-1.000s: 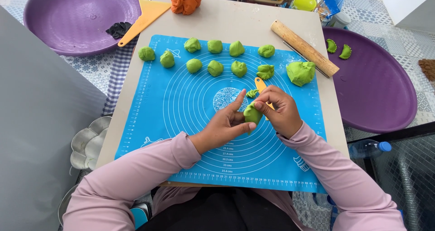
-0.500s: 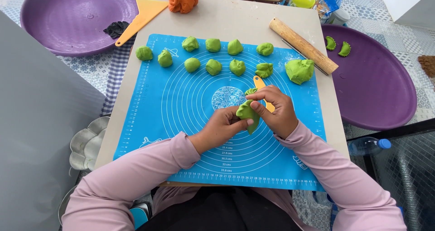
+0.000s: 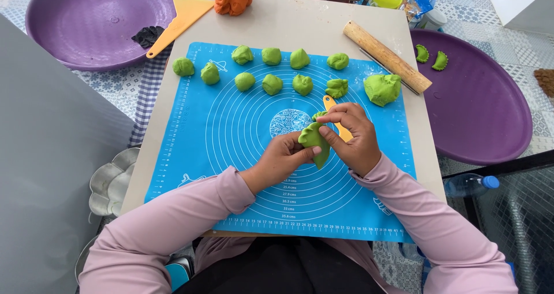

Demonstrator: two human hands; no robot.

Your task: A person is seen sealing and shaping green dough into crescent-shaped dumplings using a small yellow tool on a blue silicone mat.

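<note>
Both hands clamp one folded green dough piece (image 3: 314,139) just above the blue mat (image 3: 190,150), left hand (image 3: 283,158) cradling, right hand (image 3: 352,135) pinching its edge; small, even pinches should seal it cleanly.

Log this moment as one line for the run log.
left hand: holds green dumpling | right hand: pinches its edge | under: blue mat | near: dough balls, rolling pin
</note>
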